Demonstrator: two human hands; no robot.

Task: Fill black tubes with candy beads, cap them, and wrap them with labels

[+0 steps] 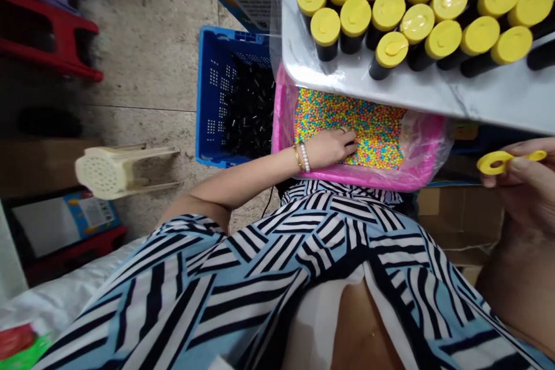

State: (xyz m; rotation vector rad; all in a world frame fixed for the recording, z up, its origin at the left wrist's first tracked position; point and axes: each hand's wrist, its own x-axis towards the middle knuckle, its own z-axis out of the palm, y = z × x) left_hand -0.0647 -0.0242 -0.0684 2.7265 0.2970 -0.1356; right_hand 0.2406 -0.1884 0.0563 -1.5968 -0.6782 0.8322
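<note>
My left hand (pixel 332 147) is down among small multicoloured balls (pixel 377 141) in a pink tub (pixel 427 165) lined with clear plastic. Its fingers are curled, with their tips hidden; I cannot make out what they hold. At the right edge, my right hand (pixel 526 176) pinches a yellow plastic piece (pixel 489 163), which has a ring-shaped end and a narrow tab. Above the tub, many black tubes with yellow caps (pixel 391 49) stand in rows on a white marble-patterned table (pixel 338 78).
A blue crate (pixel 210 98) of black plastic parts (pixel 251 110) stands left of the tub. Further left are a cream stool (pixel 102 173) lying on its side and a red stool (pixel 47 34). Below the table on the right is an open cardboard box (pixel 459 214).
</note>
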